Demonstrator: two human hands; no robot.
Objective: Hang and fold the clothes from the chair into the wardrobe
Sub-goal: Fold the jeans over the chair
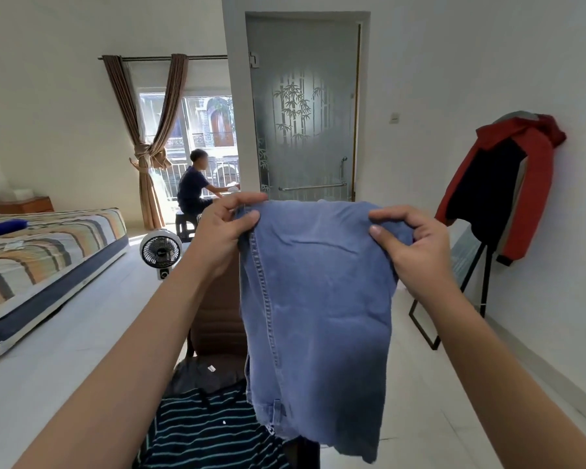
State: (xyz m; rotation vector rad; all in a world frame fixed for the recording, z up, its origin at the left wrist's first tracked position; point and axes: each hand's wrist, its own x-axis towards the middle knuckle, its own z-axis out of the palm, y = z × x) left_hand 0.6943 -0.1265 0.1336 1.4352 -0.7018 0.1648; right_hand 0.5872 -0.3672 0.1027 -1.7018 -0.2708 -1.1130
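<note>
Both hands are holding a pair of blue jeans [318, 299] up at chest height, in front of the camera. The left hand [224, 228] is pinching the top left edge of the denim between thumb and curled fingers. The right hand [410, 242] is gripping the top right edge, with the fingers bunching the cloth. The jeans are hanging doubled over between the two hands, with a stitched seam running down the side nearer the left hand.

Below the hands, a brown chair [217, 316] is standing with a dark garment [203, 377] and a striped shirt [200, 431] lying on its seat; the hem of the jeans is hanging just over the shirt. Beyond the right hand, a red and black jacket [501, 184] is draped on a black stand [467, 286]. Beyond the left hand, a small fan [160, 251] is standing beside a bed [44, 258], and a person [193, 187] is sitting by the window.
</note>
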